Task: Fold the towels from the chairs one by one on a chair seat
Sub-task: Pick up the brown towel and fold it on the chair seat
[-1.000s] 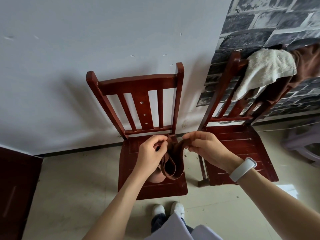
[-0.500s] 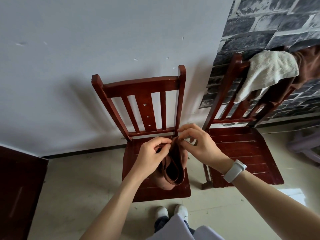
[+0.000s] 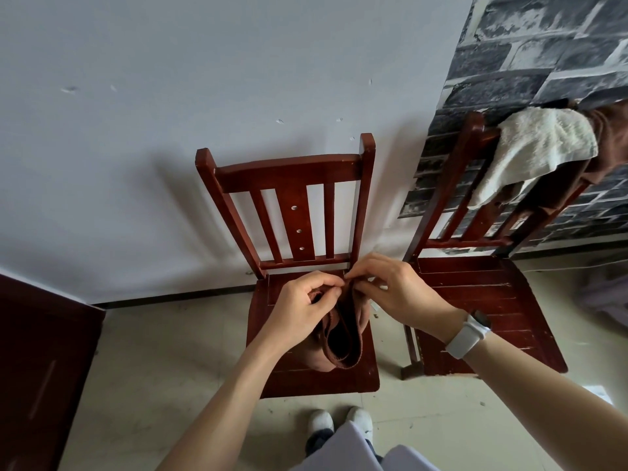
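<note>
A brown towel (image 3: 341, 338) hangs in a doubled loop over the seat of the near wooden chair (image 3: 319, 379). My left hand (image 3: 302, 309) pinches its top edge from the left. My right hand (image 3: 390, 288), with a white band on the wrist, pinches the same edge from the right, fingertips almost touching the left hand's. A white towel (image 3: 533, 151) is draped over the backrest of the second chair (image 3: 486, 300) on the right, with another brown towel (image 3: 611, 137) beside it at the frame edge.
Both chairs stand against a white wall, the right one in front of grey brick wallpaper. A dark wooden panel (image 3: 44, 368) is at the left. My white shoes (image 3: 339, 419) stand on the tiled floor just before the near chair.
My right hand has moved left along the towel's top edge until it meets my left hand, closing the towel into a narrower loop. The view has shifted slightly.
</note>
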Tool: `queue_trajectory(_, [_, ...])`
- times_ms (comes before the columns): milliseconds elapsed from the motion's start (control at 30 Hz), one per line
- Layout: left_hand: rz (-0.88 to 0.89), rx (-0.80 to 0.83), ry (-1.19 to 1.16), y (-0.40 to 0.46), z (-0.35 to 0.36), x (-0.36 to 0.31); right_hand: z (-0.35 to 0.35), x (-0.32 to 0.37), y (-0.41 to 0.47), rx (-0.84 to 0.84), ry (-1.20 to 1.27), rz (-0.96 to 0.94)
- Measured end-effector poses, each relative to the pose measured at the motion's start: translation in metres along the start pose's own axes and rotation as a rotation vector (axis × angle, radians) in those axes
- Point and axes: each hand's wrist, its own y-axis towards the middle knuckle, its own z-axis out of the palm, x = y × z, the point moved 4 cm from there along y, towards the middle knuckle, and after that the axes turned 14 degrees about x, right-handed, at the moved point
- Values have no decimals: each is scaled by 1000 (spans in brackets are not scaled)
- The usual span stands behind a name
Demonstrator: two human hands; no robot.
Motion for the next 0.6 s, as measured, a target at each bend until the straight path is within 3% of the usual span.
queue_trajectory(167, [-16, -35, 32, -3, -6, 1, -10, -4, 2, -30, -87, 10])
queue_trajectory(300, [-116, -89, 127, -15, -32, 11, -33, -35, -8, -155, -33, 202])
queue_trajectory(400, [-187, -117, 179, -31, -55, 22, -49, -66, -24, -273, 99, 364])
queue_trajectory(533, [-243, -140, 200, -47, -79, 33, -59, -94, -41, -484, 452, 419])
queue_trajectory(600, [-246, -126, 200, -48, -82, 37, -57, -100, -42, -518, 511, 429])
